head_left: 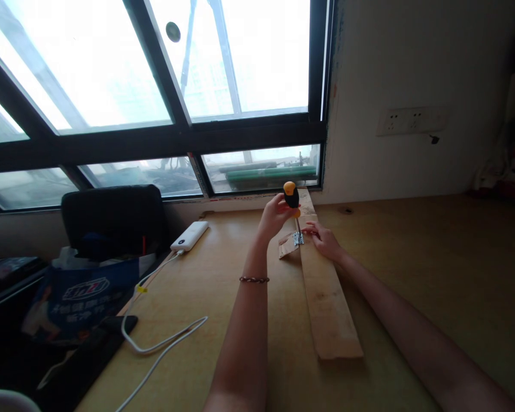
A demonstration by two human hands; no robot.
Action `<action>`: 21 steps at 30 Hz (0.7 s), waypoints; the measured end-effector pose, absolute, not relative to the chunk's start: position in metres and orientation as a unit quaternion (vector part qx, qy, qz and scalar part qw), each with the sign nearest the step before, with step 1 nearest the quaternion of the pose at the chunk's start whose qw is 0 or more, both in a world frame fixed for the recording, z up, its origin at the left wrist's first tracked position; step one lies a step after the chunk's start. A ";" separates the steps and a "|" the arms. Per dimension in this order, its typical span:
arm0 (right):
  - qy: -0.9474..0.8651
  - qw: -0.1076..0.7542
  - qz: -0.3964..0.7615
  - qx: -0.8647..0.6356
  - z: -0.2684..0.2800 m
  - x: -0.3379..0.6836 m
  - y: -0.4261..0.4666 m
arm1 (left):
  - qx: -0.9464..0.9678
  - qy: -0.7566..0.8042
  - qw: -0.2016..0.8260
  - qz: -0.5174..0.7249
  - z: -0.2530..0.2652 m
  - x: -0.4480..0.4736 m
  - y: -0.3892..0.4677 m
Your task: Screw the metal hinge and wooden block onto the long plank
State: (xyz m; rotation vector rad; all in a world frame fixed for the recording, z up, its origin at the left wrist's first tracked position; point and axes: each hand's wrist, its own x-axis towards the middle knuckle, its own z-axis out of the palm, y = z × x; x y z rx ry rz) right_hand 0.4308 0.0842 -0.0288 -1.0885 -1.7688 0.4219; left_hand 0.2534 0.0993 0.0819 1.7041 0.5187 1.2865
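Observation:
My left hand (pixel 276 215) is closed round a screwdriver (pixel 290 195) with a yellow and black handle. The screwdriver stands nearly upright, its shaft pointing down at a silver metal hinge (pixel 298 238). One side of the hinge lies on a long wooden board (pixel 329 303); its other side is over a small brown piece (pixel 286 246), wood or cardboard, I cannot tell which. My right hand (pixel 324 239) lies on the board just right of the hinge, fingers stretched toward the shaft. Whether the tip sits in a screw is too small to tell.
On the left of the wooden table (pixel 236 252) lies a white power bank (pixel 190 236) with a white cable (pixel 167 346) looping forward. A black chair (pixel 114 214) and a blue bag (pixel 83 294) stand beyond the left edge. Behind are a window and a wall socket (pixel 413 120).

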 end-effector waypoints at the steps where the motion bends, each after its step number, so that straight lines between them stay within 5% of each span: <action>1: -0.729 0.487 0.175 -0.447 -0.028 0.431 0.084 | 0.702 0.208 0.457 0.505 0.083 0.252 0.098; 11: -0.724 0.450 0.123 -0.507 -0.025 0.430 0.083 | 0.813 0.179 0.435 0.344 0.100 0.264 0.068; 21: -0.737 0.476 0.163 -0.450 -0.027 0.432 0.082 | 0.768 0.197 0.383 0.474 0.129 0.243 0.049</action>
